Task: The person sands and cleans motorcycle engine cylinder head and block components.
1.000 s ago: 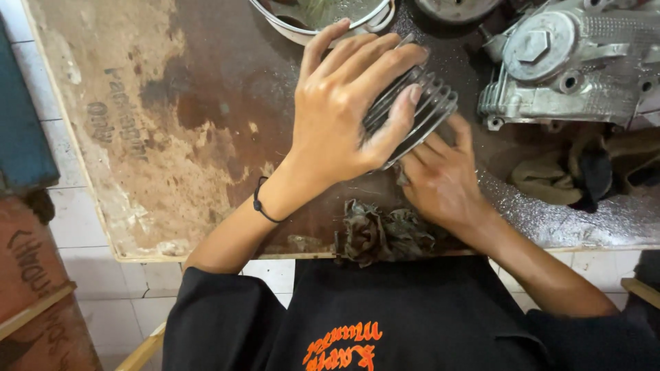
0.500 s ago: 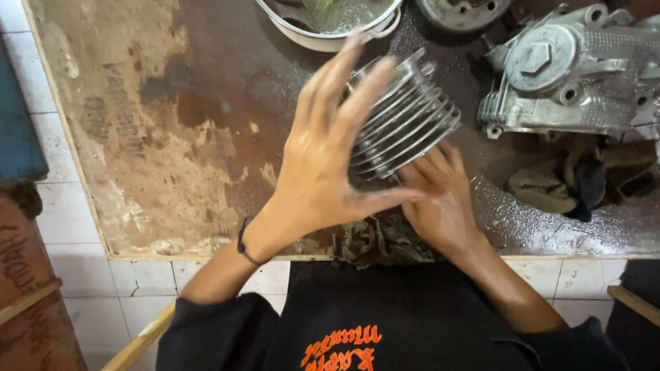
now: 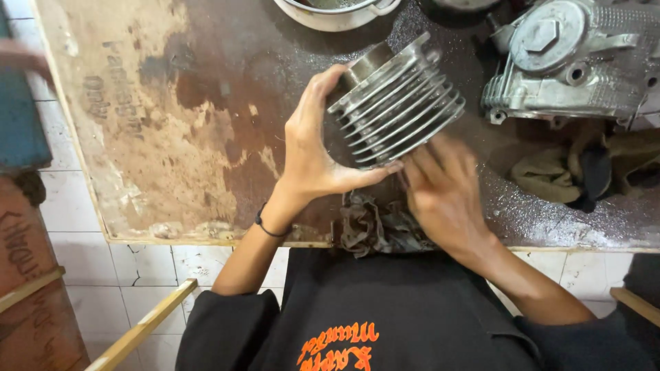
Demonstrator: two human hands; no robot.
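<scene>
stained workbench (image 3: 172,124), left hand (image 3: 313,154) gripping finned cylinder (image 3: 395,103) (tilted), right hand (image 3: 443,192) open beside it

Left hand (image 3: 313,148) grips a finned metal engine cylinder (image 3: 397,103) from its 9 o'clock side, thumb under the lower fins, fingertips at the bore's edge. Cylinder tilted, bore opening toward 10 o'clock, lifted over a stained, greasy worktable (image 3: 172,137). Right hand (image 3: 443,192) at the cylinder's 5 o'clock, fingers spread and blurred, touching the lowest fins. Black band on left wrist. Crumpled dirty rag (image 3: 375,227) at table's front edge, 6 o'clock of the cylinder. Silver engine casing (image 3: 570,62) at 3 o'clock, apart from cylinder. Olive-and-black cloth (image 3: 577,172) at 4 o'clock. White bowl (image 3: 337,14) at 12 o'clock, cut by frame. White tiled wall below table.
</scene>
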